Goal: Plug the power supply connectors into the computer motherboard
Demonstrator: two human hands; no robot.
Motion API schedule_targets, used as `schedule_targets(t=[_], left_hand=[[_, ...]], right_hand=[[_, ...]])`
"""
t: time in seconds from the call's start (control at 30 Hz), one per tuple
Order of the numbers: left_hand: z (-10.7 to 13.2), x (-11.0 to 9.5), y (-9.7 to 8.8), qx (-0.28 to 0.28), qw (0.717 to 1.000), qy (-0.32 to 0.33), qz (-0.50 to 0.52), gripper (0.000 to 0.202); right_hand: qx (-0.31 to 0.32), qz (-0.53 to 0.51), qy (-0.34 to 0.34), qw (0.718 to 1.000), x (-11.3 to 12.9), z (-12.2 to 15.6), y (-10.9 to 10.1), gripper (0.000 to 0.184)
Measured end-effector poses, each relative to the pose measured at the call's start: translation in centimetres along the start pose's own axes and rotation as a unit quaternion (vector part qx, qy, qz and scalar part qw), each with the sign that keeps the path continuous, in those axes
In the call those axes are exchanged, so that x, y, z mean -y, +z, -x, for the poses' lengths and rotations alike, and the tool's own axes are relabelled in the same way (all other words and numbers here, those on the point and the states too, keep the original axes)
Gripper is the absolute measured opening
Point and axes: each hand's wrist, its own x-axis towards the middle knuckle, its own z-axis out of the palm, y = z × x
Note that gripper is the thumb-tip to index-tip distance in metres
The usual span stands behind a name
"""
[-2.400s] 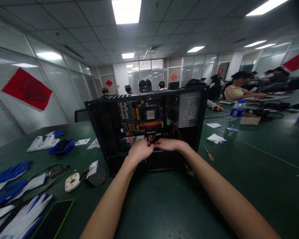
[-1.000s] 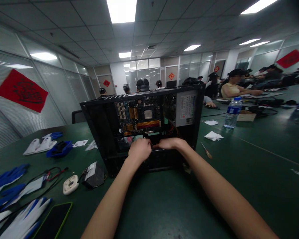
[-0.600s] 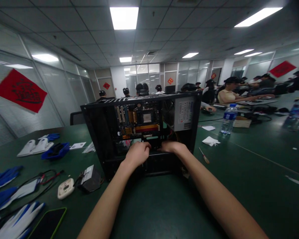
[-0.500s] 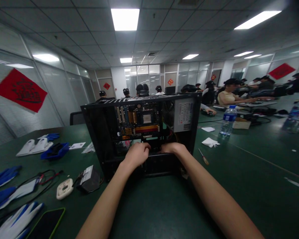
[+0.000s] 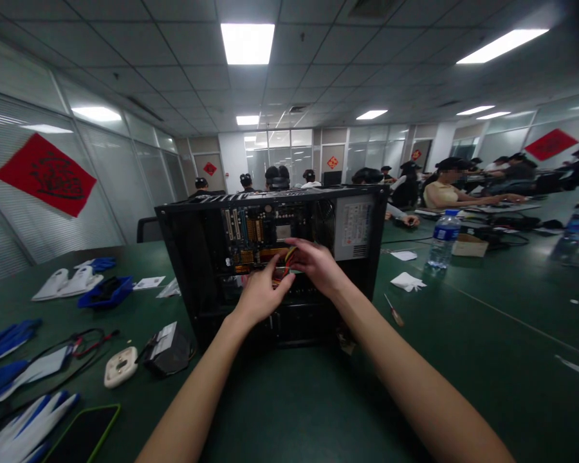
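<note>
An open black computer case (image 5: pixel 177 270) stands upright before me, its side panel off. Inside are a motherboard (image 5: pixel 244 226) and, at the upper right, a grey power supply (image 5: pixel 353 226). A bundle of red, yellow and black cables (image 5: pixel 286 262) runs between my two hands in front of the board. My left hand (image 5: pixel 260 292) has its fingers closed around the lower part of these cables. Higher and to the right, my right hand (image 5: pixel 317 265) grips the same bundle with bent fingers. The cable ends are hidden by the hands.
On the left lie a black box-shaped part (image 5: pixel 168 350), a white square piece (image 5: pixel 120 367), a phone (image 5: pixel 84 434), gloves (image 5: pixel 33 424) and a blue tray (image 5: pixel 105 292). To the right are a screwdriver (image 5: pixel 394 310), a tissue (image 5: pixel 408 281) and a water bottle (image 5: pixel 442 239). People sit at tables beyond.
Both hands have risen from the bottom of the case to the front of the motherboard. The coloured cables now show between them. The case appears slightly shifted as the view moved.
</note>
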Motion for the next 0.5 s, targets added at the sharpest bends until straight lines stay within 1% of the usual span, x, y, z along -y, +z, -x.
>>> schedule_targets(t=[0.1, 0.13, 0.2, 0.23, 0.27, 0.3, 0.33, 0.37, 0.4, 0.43, 0.47, 0.5], left_hand=[[0.0, -0.5, -2.2, -0.038, 0.995, 0.097, -0.006, 0.034], [0.1, -0.6, -3.2, -0.047, 0.99, 0.13, -0.021, 0.032], [0.4, -0.8, -5.1, -0.08, 0.975, 0.195, -0.076, 0.039], [0.6, -0.8, -6.1, -0.094, 0.964, 0.221, -0.115, 0.047], [0.9, -0.9, -6.9, -0.102, 0.951, 0.25, -0.148, 0.057], [1.1, -1.1, -7.7, -0.112, 0.939, 0.275, -0.174, 0.064], [1.4, -1.4, -8.3, -0.121, 0.928, 0.293, -0.198, 0.066], [1.7, -1.8, -8.8, -0.123, 0.918, 0.306, -0.222, 0.067], [1.9, -2.3, -9.2, -0.13, 0.91, 0.315, -0.239, 0.066], [2.0, -2.9, -9.4, -0.13, 0.903, 0.324, -0.251, 0.065], [2.2, -3.6, -9.5, -0.134, 0.897, 0.335, -0.256, 0.064], [2.3, -4.2, -9.5, -0.136, 0.895, 0.34, -0.255, 0.063]], right_hand=[[-0.018, -0.022, -0.007, 1.0, 2.2, 1.0, 0.5, 0.04], [-0.019, -0.016, -0.01, 1.0, 2.7, 1.3, 0.6, 0.04], [0.005, 0.041, -0.008, 0.999, 3.2, 2.0, 0.8, 0.04], [0.034, 0.102, -0.007, 0.994, 3.3, 2.3, 1.0, 0.04], [0.065, 0.182, -0.01, 0.981, 3.5, 2.8, 1.2, 0.039], [0.09, 0.276, -0.023, 0.957, 3.8, 3.3, 1.6, 0.037], [0.107, 0.372, -0.048, 0.921, 4.1, 3.9, 2.0, 0.035], [0.072, 0.448, -0.097, 0.886, 4.5, 4.5, 2.4, 0.033], [0.016, 0.488, -0.152, 0.859, 5.0, 5.2, 2.9, 0.033], [0.005, 0.503, -0.202, 0.841, 5.6, 5.9, 3.4, 0.032], [0.033, 0.497, -0.244, 0.832, 6.1, 6.4, 3.8, 0.03], [0.074, 0.477, -0.271, 0.833, 6.5, 6.9, 4.1, 0.028]])
